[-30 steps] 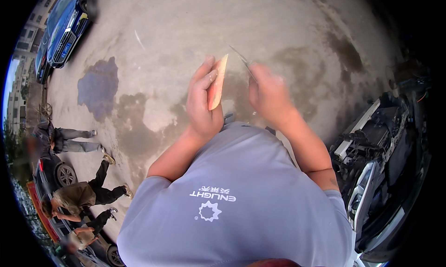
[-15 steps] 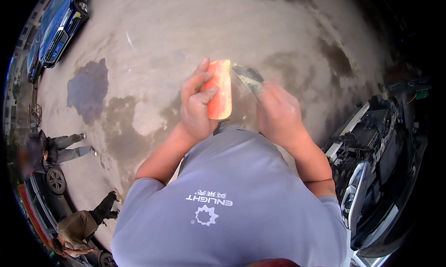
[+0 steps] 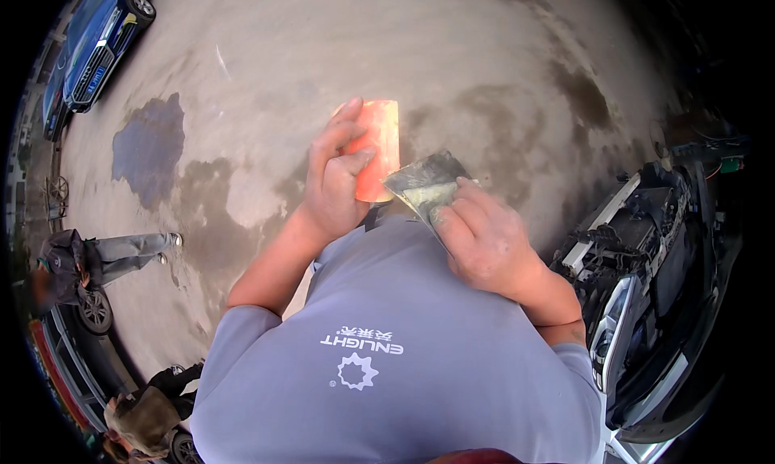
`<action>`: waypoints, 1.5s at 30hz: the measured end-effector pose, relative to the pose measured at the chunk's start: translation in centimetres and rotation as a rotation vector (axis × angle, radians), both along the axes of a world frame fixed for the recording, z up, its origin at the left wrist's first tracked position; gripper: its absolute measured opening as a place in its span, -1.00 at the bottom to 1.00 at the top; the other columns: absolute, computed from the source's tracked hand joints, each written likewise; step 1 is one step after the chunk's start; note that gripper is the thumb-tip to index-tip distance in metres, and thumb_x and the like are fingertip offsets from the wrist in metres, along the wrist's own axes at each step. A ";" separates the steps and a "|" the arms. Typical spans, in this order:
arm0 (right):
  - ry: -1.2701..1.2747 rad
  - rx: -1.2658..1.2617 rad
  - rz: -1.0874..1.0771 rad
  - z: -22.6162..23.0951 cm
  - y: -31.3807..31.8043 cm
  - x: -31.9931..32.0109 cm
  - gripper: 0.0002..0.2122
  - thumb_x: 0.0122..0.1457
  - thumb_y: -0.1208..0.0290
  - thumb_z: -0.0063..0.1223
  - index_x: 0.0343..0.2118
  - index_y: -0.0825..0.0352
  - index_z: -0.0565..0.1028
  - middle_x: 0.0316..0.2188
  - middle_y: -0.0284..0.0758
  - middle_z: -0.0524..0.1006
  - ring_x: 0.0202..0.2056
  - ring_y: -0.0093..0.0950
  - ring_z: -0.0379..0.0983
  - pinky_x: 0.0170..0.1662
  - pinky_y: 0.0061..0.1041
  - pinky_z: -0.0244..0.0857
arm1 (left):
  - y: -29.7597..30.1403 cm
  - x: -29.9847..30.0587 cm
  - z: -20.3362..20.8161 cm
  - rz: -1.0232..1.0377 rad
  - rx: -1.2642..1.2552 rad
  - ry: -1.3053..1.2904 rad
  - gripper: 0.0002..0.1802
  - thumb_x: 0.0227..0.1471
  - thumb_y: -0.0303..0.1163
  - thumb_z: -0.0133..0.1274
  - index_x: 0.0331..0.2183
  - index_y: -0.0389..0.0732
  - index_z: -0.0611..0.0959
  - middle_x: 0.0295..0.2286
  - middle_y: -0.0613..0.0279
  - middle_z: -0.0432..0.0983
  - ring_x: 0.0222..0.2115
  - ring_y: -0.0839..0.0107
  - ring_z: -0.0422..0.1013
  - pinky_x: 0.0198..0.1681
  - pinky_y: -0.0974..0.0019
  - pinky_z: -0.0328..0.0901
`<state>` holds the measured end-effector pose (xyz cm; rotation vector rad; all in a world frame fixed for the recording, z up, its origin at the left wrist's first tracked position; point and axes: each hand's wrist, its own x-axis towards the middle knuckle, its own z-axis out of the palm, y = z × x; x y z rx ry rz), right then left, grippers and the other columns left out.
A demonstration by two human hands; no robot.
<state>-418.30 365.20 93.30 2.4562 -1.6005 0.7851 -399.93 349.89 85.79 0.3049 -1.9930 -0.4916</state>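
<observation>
My left hand [image 3: 333, 173] is closed on an orange rectangular piece [image 3: 378, 151], gripping it from the left side with the thumb lying across its face. Its surface has pale smears, and what it is made for I cannot tell. In my right hand [image 3: 486, 236] is a dark, flat putty scraper [image 3: 432, 177], pinched between thumb and fingers. Yellowish paste coats part of the blade. The scraper's left corner lies at the lower right edge of the orange piece, touching or very close to it. Both are held in front of my grey shirt, above the ground.
At right stands a vehicle with its front parts exposed [image 3: 622, 246]. A blue car [image 3: 101, 44] is parked at the far left. Two people are on the left, one in grey trousers [image 3: 133, 252], one bent over in brown [image 3: 145, 419], beside another car. Dark stains mark the concrete ground [image 3: 323, 28].
The scraper has moved down from the orange piece's upper right corner to its lower right edge, and its blade has turned flatter. My left hand stays almost in place.
</observation>
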 end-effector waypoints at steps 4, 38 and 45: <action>-0.029 0.184 -0.130 -0.8 -2.8 -0.4 -0.75 -0.03 0.52 0.10 -0.22 0.39 0.48 -0.41 -0.27 0.50 -0.32 -0.26 0.49 -0.29 -0.24 0.50 | -0.3 1.0 -0.3 -0.024 -0.043 -0.027 -0.64 0.06 -0.68 0.16 -0.14 -0.30 0.39 0.02 -0.11 0.25 0.18 -0.24 0.27 0.25 -0.26 0.23; -0.371 0.484 -0.429 -3.3 -3.7 -3.7 -0.80 0.06 0.64 0.00 -0.22 0.44 0.52 -0.42 -0.02 0.55 -0.36 0.04 0.48 -0.29 -0.07 0.36 | -7.8 3.4 5.8 -0.997 1.297 -0.294 -0.67 0.35 -0.19 -0.03 -0.12 -0.27 0.60 -0.40 0.31 0.53 -0.34 0.53 0.47 -0.27 0.35 0.33; -0.425 0.644 -0.535 -7.0 -0.8 -5.3 -0.82 0.13 0.52 -0.01 -0.23 0.41 0.53 -0.38 0.03 0.57 -0.31 0.09 0.48 -0.21 0.01 0.36 | -6.2 0.6 4.2 -1.020 0.759 -0.976 -0.51 0.38 0.07 -0.24 -0.15 -0.16 0.53 -0.41 0.10 0.50 -0.35 0.20 0.47 -0.29 0.20 0.29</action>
